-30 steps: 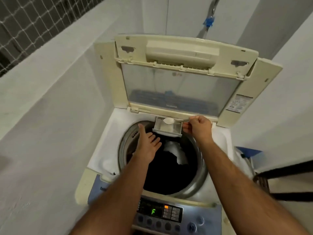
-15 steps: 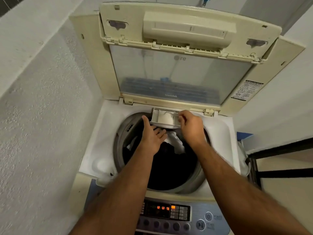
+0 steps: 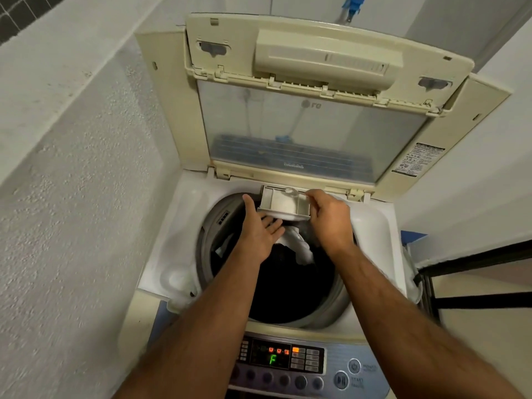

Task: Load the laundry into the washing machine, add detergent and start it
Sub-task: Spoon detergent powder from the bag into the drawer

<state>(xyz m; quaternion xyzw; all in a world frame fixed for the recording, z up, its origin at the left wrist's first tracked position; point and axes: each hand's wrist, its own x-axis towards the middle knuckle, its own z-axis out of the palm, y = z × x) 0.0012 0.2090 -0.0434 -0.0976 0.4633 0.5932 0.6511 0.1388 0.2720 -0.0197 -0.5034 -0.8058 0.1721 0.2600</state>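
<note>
The top-loading washing machine [image 3: 184, 214] stands with its lid [image 3: 311, 133] raised. Dark laundry [image 3: 288, 280] and a white cloth [image 3: 303, 250] lie in the drum. The detergent drawer [image 3: 283, 203] is pulled out over the drum's far edge. My right hand [image 3: 329, 221] pinches a small clear scoop [image 3: 291, 191], tipped over the drawer's back right corner. My left hand [image 3: 259, 231] is cupped just below the drawer's front left, thumb up and fingers spread; its fingertips are hidden under the drawer.
The control panel [image 3: 311, 359] at the near edge shows a green F and orange lights, with the start button [image 3: 341, 380] to its right. A rough white wall [image 3: 72, 197] runs close along the left. A black frame [image 3: 475, 300] stands on the right. A blue tap [image 3: 351, 7] hangs above.
My right hand has brought the scoop down to the drawer and tipped it. My left hand has moved up under the drawer. The display went from F to orange digits and back.
</note>
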